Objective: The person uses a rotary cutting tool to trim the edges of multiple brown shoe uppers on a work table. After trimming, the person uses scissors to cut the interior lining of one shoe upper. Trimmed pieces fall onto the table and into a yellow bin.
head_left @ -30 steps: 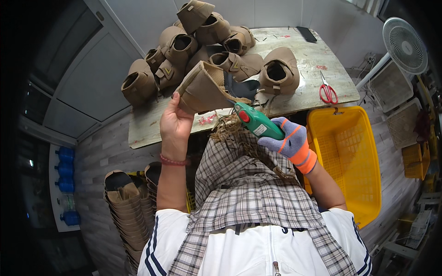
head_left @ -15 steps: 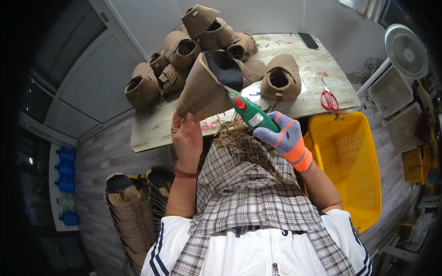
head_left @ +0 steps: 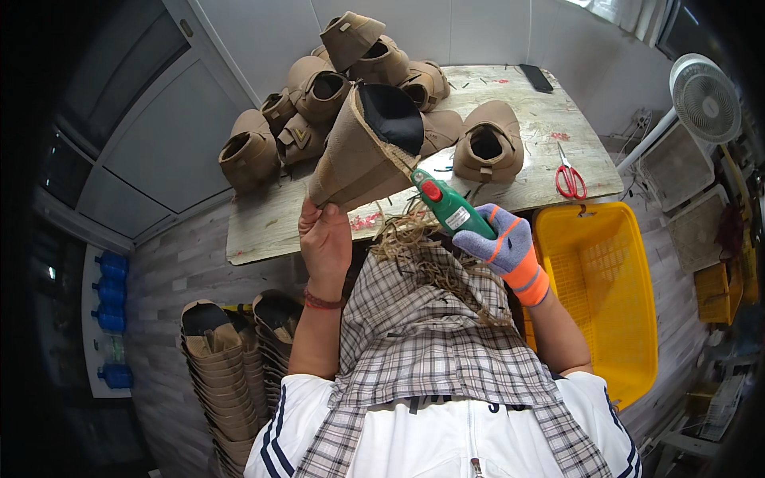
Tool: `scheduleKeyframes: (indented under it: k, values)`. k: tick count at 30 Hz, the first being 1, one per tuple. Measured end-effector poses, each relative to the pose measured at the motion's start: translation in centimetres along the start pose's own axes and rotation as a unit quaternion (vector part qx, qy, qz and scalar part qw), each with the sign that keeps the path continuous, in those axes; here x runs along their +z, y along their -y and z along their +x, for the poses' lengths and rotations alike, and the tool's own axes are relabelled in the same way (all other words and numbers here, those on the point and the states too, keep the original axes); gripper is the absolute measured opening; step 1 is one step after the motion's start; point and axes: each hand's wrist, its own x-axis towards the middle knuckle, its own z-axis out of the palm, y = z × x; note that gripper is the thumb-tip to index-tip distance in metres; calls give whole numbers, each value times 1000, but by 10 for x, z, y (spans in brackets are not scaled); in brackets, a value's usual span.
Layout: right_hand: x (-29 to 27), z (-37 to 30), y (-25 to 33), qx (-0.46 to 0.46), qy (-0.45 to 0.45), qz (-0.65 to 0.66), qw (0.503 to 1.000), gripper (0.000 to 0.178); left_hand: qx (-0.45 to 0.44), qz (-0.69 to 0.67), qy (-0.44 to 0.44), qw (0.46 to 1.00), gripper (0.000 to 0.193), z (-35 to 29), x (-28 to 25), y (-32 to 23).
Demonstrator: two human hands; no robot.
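Observation:
My left hand (head_left: 325, 243), bare, pinches the lower edge of a tan fabric shoe upper (head_left: 358, 159) with a black lining, held tilted above the table's front edge. My right hand (head_left: 506, 247), in a grey and orange glove, grips a green handheld trimmer (head_left: 448, 205) with a red button. The trimmer's tip is at or very near the upper's right edge; I cannot tell whether it touches. Tan trimmed strips (head_left: 410, 239) lie heaped on my checked apron (head_left: 430, 342), below the upper.
On the table (head_left: 550, 119) are a pile of uppers (head_left: 319, 92), a single upper (head_left: 488, 147), red-handled scissors (head_left: 570, 179) and a phone (head_left: 535, 78). A yellow basket (head_left: 649, 319) stands at my right, stacked uppers (head_left: 219, 374) at my left, and a fan (head_left: 705, 95) at the far right.
The trimmer and my right hand have moved slightly right and toward me. The upper has turned a little in my left hand, which keeps its hold.

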Motion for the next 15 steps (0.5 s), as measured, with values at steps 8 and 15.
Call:
scheduleKeyframes:
  k: [8, 15]
  values:
    - [4, 4, 9, 19, 22, 71, 997, 40, 10, 109, 4, 994, 41, -13, -7, 16]
    - [-1, 12, 20, 92, 9, 127, 988, 38, 51, 508, 93, 855, 22, -16, 10, 5]
